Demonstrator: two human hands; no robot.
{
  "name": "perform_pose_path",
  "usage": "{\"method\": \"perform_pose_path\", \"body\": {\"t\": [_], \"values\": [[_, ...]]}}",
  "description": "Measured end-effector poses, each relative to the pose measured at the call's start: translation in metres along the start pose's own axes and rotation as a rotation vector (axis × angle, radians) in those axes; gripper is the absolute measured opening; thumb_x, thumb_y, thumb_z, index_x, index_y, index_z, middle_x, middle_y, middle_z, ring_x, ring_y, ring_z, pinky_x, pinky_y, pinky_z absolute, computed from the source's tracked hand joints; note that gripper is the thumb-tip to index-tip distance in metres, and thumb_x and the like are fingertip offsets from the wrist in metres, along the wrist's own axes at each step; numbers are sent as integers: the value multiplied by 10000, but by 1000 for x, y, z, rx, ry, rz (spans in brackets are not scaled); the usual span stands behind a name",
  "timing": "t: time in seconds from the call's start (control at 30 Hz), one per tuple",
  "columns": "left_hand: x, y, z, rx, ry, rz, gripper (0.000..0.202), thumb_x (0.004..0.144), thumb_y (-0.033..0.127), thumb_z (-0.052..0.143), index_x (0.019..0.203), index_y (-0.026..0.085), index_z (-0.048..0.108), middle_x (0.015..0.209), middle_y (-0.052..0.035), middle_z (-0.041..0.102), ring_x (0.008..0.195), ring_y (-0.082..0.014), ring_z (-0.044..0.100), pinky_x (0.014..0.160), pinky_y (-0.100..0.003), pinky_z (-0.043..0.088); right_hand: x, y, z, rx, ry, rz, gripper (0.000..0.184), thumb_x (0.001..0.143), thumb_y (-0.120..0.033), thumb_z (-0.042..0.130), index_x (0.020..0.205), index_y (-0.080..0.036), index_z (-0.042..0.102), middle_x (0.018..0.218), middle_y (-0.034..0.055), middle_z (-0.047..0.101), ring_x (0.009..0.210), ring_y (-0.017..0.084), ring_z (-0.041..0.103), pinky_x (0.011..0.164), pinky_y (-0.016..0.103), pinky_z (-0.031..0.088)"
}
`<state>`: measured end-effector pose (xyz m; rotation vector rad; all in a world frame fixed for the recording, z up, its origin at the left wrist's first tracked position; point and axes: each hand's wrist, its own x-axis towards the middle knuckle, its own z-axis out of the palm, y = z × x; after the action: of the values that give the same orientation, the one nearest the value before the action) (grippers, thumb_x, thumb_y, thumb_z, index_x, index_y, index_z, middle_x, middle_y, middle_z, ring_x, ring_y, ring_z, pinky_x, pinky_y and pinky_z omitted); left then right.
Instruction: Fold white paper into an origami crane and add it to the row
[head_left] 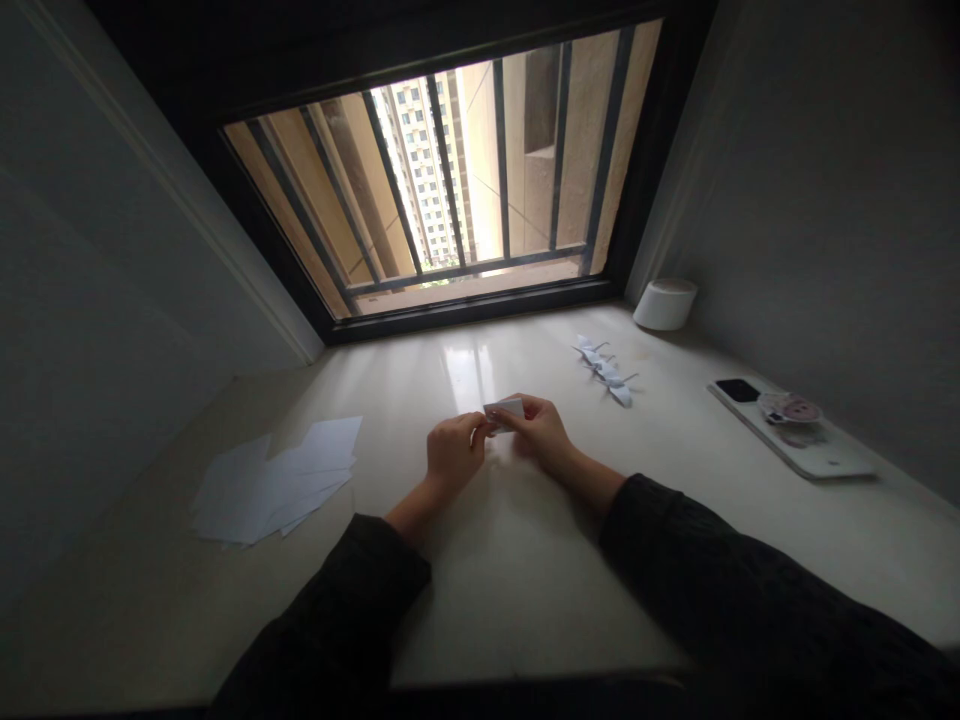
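A small folded piece of white paper [507, 408] is held just above the pale sill, between my two hands. My left hand [454, 446] pinches its left end with thumb and fingers. On the other side my right hand [541, 432] grips the paper, thumb in front and fingers behind. The fingertips partly cover the paper, so its exact folds cannot be made out. Beyond my right hand, several folded paper cranes [606, 370] stand in a row. To the left of my left hand lies a loose, overlapping pile of white paper sheets [281, 485].
A white roll [664, 306] stands in the far right corner by the wall. Nearer on the right lies a white phone [795, 430] with a round grip on its back. The barred window [465, 170] closes off the far side; the sill's front edge runs below my forearms.
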<state>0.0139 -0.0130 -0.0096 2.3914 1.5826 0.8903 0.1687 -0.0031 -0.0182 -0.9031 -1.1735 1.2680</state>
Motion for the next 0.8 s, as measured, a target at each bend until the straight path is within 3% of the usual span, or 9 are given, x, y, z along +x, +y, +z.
{"method": "perform_pose_path", "body": {"t": [0.27,0.47,0.67,0.8], "values": [[-1,4,-2,-81,25,2,306,888,391,459,752,213,667,690,-30,653,583,-144,521,597,-258,319,-1,-2,2,99,57,-5,247,592,-400,794,648,-188,679,609,2,654,559,141,581,560,270,438],[2,2,-2,-157,25,-72,379,886,447,438,702,210,669,638,-5,625,567,-129,495,563,-239,310,1,0,3,163,107,63,301,628,-495,739,643,-197,705,671,34,682,637,181,613,619,310,479],[3,3,-2,-183,-77,-36,396,891,469,428,727,210,679,692,2,679,549,-119,531,603,-238,353,2,-3,3,253,153,92,340,570,-516,769,652,-190,724,629,44,673,596,185,594,585,323,486],[3,5,-2,-103,-119,17,415,909,461,399,704,209,658,702,-8,690,634,-140,585,638,-240,357,2,0,2,246,149,93,370,587,-527,757,661,-167,721,615,42,664,568,167,576,561,305,470]]}}
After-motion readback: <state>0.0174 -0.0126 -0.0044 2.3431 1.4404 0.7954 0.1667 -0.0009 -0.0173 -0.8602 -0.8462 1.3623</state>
